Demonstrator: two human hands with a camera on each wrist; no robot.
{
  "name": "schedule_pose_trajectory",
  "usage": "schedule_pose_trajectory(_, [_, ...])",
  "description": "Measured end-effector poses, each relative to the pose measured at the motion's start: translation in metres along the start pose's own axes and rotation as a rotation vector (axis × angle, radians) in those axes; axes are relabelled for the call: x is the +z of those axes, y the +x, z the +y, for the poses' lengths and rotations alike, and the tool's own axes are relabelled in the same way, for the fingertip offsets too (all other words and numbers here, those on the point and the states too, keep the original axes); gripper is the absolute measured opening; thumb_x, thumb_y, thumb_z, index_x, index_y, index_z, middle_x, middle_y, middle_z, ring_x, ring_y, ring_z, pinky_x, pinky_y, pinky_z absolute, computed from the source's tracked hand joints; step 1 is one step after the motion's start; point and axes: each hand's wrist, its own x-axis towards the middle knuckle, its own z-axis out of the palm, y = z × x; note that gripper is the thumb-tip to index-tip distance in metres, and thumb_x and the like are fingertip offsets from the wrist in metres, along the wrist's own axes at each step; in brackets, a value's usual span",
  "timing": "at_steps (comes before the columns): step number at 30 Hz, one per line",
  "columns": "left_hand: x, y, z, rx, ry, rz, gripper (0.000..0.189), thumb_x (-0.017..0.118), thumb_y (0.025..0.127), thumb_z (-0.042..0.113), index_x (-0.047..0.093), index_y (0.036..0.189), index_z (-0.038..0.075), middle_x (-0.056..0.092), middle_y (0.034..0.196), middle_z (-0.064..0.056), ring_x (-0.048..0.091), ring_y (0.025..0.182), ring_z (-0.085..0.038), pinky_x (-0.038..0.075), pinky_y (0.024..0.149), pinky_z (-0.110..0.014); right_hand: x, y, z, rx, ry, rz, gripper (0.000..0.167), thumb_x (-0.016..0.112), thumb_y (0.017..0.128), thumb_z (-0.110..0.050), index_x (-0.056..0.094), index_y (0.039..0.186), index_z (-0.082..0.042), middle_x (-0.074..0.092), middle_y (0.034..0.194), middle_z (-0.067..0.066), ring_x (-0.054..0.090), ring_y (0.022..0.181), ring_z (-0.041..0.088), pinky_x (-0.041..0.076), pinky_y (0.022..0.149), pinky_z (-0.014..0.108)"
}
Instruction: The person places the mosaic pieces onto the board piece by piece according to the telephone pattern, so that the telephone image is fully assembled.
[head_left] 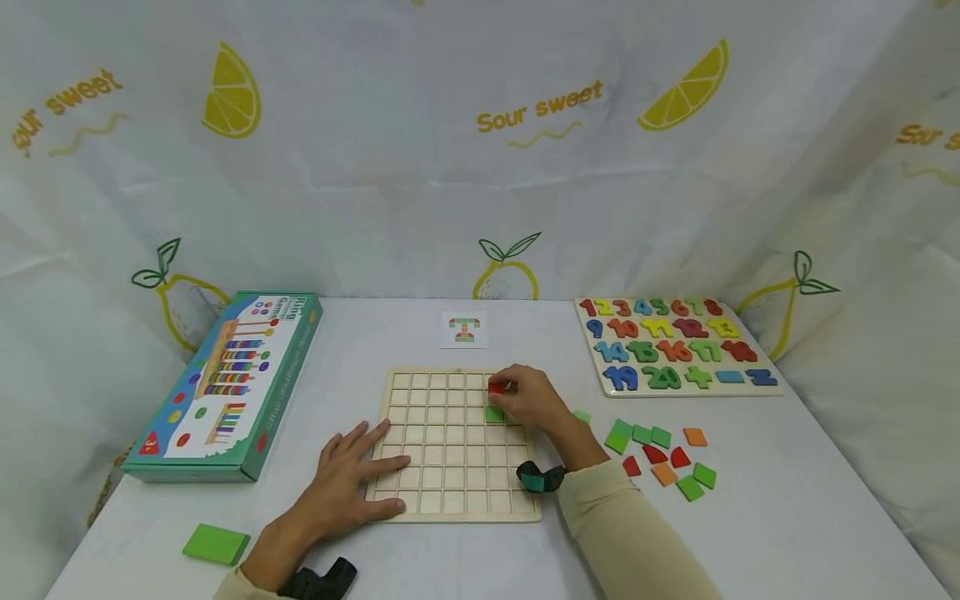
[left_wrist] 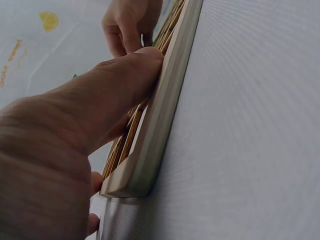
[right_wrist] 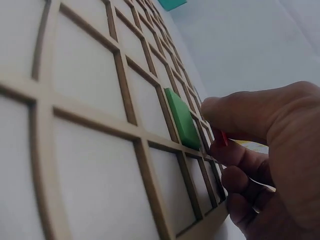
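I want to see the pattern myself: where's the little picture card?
In the head view, the picture card lies beyond the wooden grid board, between the green box on the left and the number board on the right.

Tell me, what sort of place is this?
Probably a tabletop play or learning corner, though I can't tell whose. A gridded wooden board lies on a white table, a board of coloured numbers sits at the back right, and a pale cloth printed with lemon slices hangs behind.

Left hand [head_left: 337, 482] palm-down, fingers wide apart — right hand [head_left: 534, 402] farther forward, in a thumb-and-finger pinch
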Motion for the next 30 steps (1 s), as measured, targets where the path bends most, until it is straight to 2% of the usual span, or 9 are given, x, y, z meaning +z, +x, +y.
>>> schedule_pose_trajectory(9, [0.001,0.000,0.000,0.006,0.001,0.002,0.058,0.073,0.075,0.060,0.071,0.120,0.024,0.036,0.151,-0.013,0.023,0.138,-0.044,0.008,0.103,-0.065,0.004,0.002,0.001,0.002,-0.080,-0.047,0.019,0.076,0.084,-0.011,0.073,0.102,-0.004,0.059,0.088,0.000,0.051,0.075,0.015,0.045,0.068,0.031])
schedule_pose_trajectory(20, [0.001,0.001,0.001,-0.007,-0.003,-0.006,0.059,0.073,0.075,0.060,0.071,0.121,0.024,0.036,0.151,-0.012,0.022,0.138,-0.044,0.008,0.104,-0.064,0.001,0.002,0.002,0.013,-0.067,-0.062,0.020,0.074,0.085,-0.013,0.073,0.104,-0.005,0.060,0.092,0.000,0.054,0.081,0.016,0.047,0.073,0.034])
schedule_pose_trajectory(25, [0.002,0.000,0.001,-0.027,-0.007,-0.026,0.059,0.072,0.075,0.061,0.071,0.121,0.024,0.035,0.151,-0.012,0.021,0.138,-0.043,0.007,0.104,-0.064,-0.016,-0.006,-0.003,0.020,0.017,-0.027,0.024,0.072,0.086,-0.013,0.071,0.108,-0.003,0.062,0.096,0.004,0.055,0.086,0.020,0.048,0.071,0.037])
schedule_pose_trajectory(30, [0.000,0.000,0.001,-0.029,0.005,-0.024,0.060,0.072,0.074,0.061,0.071,0.121,0.024,0.035,0.151,-0.012,0.021,0.138,-0.043,0.007,0.104,-0.064,-0.045,-0.019,-0.019,-0.070,0.049,0.027,0.027,0.072,0.087,-0.014,0.070,0.111,-0.002,0.065,0.102,0.010,0.055,0.088,0.023,0.048,0.072,0.039])
